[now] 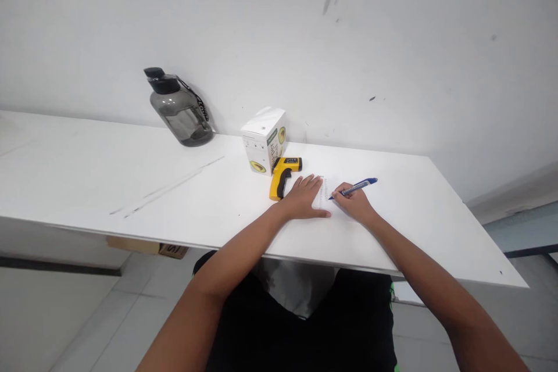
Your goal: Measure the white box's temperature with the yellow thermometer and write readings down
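Observation:
A blue pen (pixel 358 186) is pinched in my right hand (pixel 355 203), its tip down at a white sheet of paper (pixel 324 193) that carries small handwriting. Flat on the paper's left side lies my left hand (pixel 305 197), fingers and thumb spread. Just beyond that hand a yellow and black infrared thermometer gun (pixel 279 179) rests against a white box (pixel 257 148) printed with avocados. The paper's outer edges blend into the white table and are hard to make out.
The white table (pixel 174 186) runs along a wall, with its right end near my right arm. A grey water bottle (pixel 181 113) with a black lid stands at the back left. Below the table's front edge a cardboard box (pixel 143 245) shows on the left.

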Tool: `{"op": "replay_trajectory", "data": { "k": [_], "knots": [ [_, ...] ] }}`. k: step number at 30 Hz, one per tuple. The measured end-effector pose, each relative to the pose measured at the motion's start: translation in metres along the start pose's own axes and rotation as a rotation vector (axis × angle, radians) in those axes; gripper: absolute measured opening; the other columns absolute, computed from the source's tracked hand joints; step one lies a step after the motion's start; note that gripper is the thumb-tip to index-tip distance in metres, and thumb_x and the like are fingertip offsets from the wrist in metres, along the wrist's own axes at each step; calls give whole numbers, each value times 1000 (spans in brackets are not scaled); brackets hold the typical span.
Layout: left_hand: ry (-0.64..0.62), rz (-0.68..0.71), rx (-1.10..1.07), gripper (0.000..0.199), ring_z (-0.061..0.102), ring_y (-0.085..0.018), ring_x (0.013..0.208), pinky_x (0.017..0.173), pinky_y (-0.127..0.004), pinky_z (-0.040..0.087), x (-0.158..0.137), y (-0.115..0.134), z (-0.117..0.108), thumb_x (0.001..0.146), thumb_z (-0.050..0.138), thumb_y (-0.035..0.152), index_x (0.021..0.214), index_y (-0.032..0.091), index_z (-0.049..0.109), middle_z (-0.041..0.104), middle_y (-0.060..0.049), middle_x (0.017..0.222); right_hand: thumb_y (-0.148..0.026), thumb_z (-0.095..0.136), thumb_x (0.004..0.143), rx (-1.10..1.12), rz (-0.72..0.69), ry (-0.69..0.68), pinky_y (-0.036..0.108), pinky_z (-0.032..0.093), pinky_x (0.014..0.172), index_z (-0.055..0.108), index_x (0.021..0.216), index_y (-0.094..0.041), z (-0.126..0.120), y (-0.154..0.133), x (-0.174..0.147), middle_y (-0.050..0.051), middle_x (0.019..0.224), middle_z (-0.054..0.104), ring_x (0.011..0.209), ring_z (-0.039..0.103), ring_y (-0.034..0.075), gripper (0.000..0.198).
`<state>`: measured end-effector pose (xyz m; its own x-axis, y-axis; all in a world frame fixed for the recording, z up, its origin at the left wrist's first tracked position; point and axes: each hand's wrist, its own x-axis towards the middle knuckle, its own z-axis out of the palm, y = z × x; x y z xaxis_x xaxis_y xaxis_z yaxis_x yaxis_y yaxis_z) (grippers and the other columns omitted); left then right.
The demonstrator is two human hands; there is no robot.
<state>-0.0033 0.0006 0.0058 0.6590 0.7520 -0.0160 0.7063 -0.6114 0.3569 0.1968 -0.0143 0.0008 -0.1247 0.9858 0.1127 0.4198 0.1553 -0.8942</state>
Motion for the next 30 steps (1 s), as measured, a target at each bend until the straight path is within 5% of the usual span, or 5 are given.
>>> {"op": "replay_trajectory", "data": {
  "k": [5, 10, 20, 30],
  "knots": [
    [5, 6, 10, 108, 5, -31, 144, 115, -47, 5, 0, -1, 1, 71, 36, 83, 148, 12, 14, 12, -14, 156, -47, 61, 75, 12, -16, 111, 28, 43, 61, 62, 74, -19, -3, -2, 0, 0, 65, 59, 61, 53, 14, 27],
    [13, 5, 11, 106, 5, -31, 144, 115, -47, 5, 0, -2, 2, 71, 36, 84, 148, 15, 15, 13, -14, 156, -48, 57, 79, -201, -28, 220, 31, 45, 66, 64, 86, -22, -13, -4, 0, 2, 74, 65, 65, 56, 16, 28],
    [-4, 0, -15, 103, 3, -30, 144, 115, -48, 5, -3, -1, -2, 71, 38, 83, 149, 20, 16, 11, -11, 157, -45, 45, 87, -342, -208, 230, 31, 46, 70, 57, 113, -21, -22, 2, 0, 4, 83, 66, 70, 60, 18, 37],
    [7, 17, -22, 100, 4, -31, 144, 115, -49, 6, -3, -1, -2, 72, 39, 82, 149, 22, 17, 13, -10, 157, -36, 43, 86, -446, -101, 246, 32, 47, 68, 57, 120, -27, -27, 14, 7, 2, 93, 68, 65, 58, 17, 38]
  ]
}}
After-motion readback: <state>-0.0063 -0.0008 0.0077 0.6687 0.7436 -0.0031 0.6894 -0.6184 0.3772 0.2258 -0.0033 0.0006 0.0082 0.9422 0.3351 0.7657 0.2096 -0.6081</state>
